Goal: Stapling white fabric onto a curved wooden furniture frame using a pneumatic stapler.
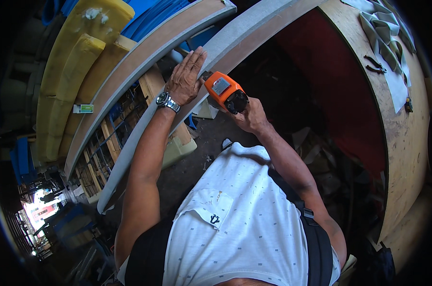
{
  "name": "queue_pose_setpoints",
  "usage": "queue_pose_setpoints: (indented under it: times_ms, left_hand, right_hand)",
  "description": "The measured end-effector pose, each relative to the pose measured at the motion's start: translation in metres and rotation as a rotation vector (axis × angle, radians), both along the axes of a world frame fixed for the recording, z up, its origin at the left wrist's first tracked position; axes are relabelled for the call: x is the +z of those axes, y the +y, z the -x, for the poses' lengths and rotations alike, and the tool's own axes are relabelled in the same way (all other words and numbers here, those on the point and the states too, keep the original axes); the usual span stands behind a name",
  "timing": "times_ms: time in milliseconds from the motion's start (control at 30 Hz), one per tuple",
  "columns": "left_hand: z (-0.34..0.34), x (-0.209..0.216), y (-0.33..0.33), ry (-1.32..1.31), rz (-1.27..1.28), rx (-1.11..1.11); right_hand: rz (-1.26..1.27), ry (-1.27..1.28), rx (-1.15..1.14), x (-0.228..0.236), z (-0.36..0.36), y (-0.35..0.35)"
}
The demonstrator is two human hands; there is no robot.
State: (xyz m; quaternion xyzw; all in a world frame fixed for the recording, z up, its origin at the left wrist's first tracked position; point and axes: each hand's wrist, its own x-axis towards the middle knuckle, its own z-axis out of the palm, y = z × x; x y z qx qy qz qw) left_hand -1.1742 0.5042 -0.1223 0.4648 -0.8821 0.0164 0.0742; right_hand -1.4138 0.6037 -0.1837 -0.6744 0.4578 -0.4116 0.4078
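Note:
A long curved board covered in grey fabric (235,35) runs diagonally in front of me, with a bare brown strip along its inner side. My left hand (183,78) lies flat on its fabric edge, fingers stretched out, a metal watch (168,102) on the wrist. My right hand (251,117) is wrapped round an orange and black staple gun (224,89). The tool's nose meets the board's edge just beside my left thumb. Its handle is mostly hidden under the body and my fingers.
Left of the board stand a second curved fabric-edged panel (144,45), yellow foam pieces (58,95) and a small green-and-white box (83,108). On the right, a wooden tabletop (402,138) bears pliers (375,65) and grey fabric scraps (385,38). Dark red material (328,76) hangs beside it.

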Motion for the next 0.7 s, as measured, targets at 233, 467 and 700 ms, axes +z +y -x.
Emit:
queue_pose_setpoints:
  times_ms: [233, 467, 700]
  left_hand:
    - [0.006, 0.003, 0.003, 0.189, 0.027, -0.125]
    - [-0.008, 0.000, 0.015, 0.093, 0.213, 0.045]
    - [-0.012, -0.020, 0.009, 0.097, 0.198, 0.063]
  right_hand:
    - [-0.299, 0.269, -0.157, 0.018, 0.037, 0.022]
    - [-0.496, 0.214, -0.665, 0.016, 0.173, 0.061]
    - [-0.718, 1.194, -0.990, -0.002, 0.398, 0.072]
